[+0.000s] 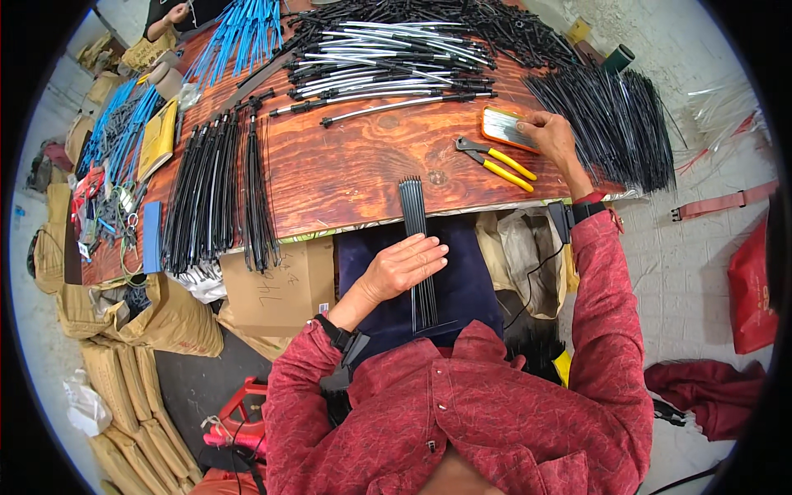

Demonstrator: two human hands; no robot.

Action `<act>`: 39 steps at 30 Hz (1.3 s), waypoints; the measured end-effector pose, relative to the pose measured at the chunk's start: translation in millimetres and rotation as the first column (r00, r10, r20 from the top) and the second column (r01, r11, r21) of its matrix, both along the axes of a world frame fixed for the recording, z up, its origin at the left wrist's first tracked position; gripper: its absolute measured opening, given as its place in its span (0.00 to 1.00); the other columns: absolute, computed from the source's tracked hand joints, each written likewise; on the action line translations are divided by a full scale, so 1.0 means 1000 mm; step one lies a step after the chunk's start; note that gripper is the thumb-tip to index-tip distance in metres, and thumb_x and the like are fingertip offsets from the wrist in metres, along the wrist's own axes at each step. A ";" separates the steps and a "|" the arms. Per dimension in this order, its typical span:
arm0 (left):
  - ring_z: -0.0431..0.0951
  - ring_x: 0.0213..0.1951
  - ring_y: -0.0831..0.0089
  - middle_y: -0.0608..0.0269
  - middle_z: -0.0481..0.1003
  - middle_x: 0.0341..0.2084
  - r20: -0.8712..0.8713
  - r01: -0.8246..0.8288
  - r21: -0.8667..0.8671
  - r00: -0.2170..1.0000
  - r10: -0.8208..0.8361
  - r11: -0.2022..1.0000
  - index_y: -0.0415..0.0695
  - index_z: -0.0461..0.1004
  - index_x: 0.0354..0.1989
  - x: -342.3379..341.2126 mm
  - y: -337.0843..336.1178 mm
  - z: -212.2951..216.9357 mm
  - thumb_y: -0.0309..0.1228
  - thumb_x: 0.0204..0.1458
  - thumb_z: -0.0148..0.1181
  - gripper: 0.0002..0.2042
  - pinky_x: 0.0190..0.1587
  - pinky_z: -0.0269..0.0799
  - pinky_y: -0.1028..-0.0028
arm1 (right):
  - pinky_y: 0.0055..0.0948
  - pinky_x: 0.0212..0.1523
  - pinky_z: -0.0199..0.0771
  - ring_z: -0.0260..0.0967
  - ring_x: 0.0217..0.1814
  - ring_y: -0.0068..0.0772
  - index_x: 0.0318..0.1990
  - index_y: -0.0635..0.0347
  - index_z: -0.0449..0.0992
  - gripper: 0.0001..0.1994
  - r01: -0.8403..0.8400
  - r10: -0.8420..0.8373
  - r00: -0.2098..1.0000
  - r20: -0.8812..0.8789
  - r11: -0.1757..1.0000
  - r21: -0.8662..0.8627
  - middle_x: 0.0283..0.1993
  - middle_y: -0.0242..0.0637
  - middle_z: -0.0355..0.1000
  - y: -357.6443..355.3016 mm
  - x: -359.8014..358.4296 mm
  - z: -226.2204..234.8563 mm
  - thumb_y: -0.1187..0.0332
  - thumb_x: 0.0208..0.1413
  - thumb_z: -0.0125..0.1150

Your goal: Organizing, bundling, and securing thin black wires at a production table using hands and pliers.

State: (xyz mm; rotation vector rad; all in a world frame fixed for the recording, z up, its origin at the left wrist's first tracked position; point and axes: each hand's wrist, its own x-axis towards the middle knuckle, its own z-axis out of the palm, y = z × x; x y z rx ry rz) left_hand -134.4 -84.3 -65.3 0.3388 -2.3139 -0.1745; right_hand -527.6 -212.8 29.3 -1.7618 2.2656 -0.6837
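My left hand (pixel 408 266) lies palm down across a small bundle of thin black rods (pixel 413 205), its fingers stretched out flat. The rods' far ends rest on the wooden table's near edge, and the rest spans toward my lap over dark blue cloth (pixel 363 268). At the table's right, the fingers of my right hand (pixel 551 136) are pinched together over an orange-rimmed tray (pixel 487 128) of thin silvery pieces (pixel 500 124); what they hold is too small to make out. Just left of that hand lie cutting pliers (pixel 499 163) with yellow handles, jaws toward the left.
Silver-and-black tubes (pixel 388 66) pile at the table's back, with black rods (pixel 610 124) at right and long black bundles (pixel 202 190) at left. Blue strips (pixel 239 37) lie farther back, near another person's hand (pixel 176 13). A cardboard box (pixel 276 289) stands below the table's edge.
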 end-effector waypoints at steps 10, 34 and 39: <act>0.79 0.59 0.66 0.64 0.81 0.54 0.025 0.003 -0.038 1.000 -0.002 0.999 0.47 0.83 0.48 0.001 0.000 -0.006 0.26 0.53 0.63 0.14 0.64 0.76 0.64 | 0.34 0.42 0.75 0.80 0.38 0.34 0.42 0.55 0.88 0.13 -0.055 0.056 0.989 0.136 0.998 -0.013 0.38 0.38 0.84 0.004 0.002 0.005 0.57 0.56 0.70; 0.79 0.59 0.66 0.63 0.80 0.55 0.056 0.035 -0.061 0.998 -0.032 0.998 0.46 0.83 0.49 0.002 0.000 -0.013 0.26 0.52 0.63 0.15 0.65 0.75 0.65 | 0.35 0.42 0.75 0.80 0.37 0.36 0.42 0.57 0.87 0.13 -0.159 0.163 0.984 0.067 0.985 -0.062 0.37 0.41 0.83 0.014 0.010 0.025 0.59 0.58 0.67; 0.80 0.58 0.66 0.63 0.81 0.53 0.029 0.021 -0.057 0.999 -0.019 0.998 0.46 0.84 0.47 0.002 0.000 -0.015 0.26 0.52 0.64 0.14 0.64 0.76 0.65 | 0.34 0.43 0.77 0.80 0.39 0.38 0.40 0.58 0.86 0.11 -0.326 0.336 0.942 0.000 0.913 -0.244 0.39 0.40 0.83 0.024 0.041 0.023 0.60 0.59 0.66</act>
